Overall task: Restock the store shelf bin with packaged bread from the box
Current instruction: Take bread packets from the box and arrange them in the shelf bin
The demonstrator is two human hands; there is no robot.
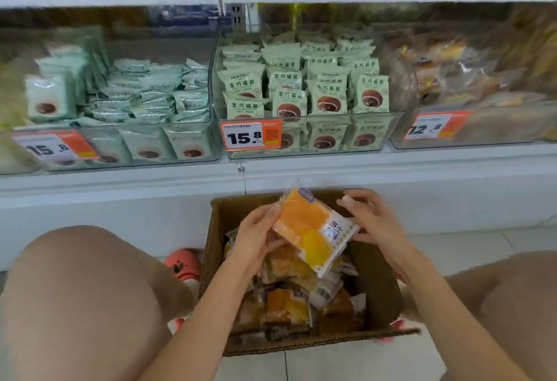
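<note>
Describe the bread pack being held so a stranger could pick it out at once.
Find the open cardboard box on the floor below the shelf. Above it, the left hand and right hand hold one bread pack. Unlike the packs lying in the box, it is raised and shows an orange-yellow front.

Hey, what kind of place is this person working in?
Most likely a small grocery or convenience store. White shelves hold clear bins of green packaged buns, orange price tags read 15.8, and both hands lift a packaged bread from a cardboard box on the floor.
</note>
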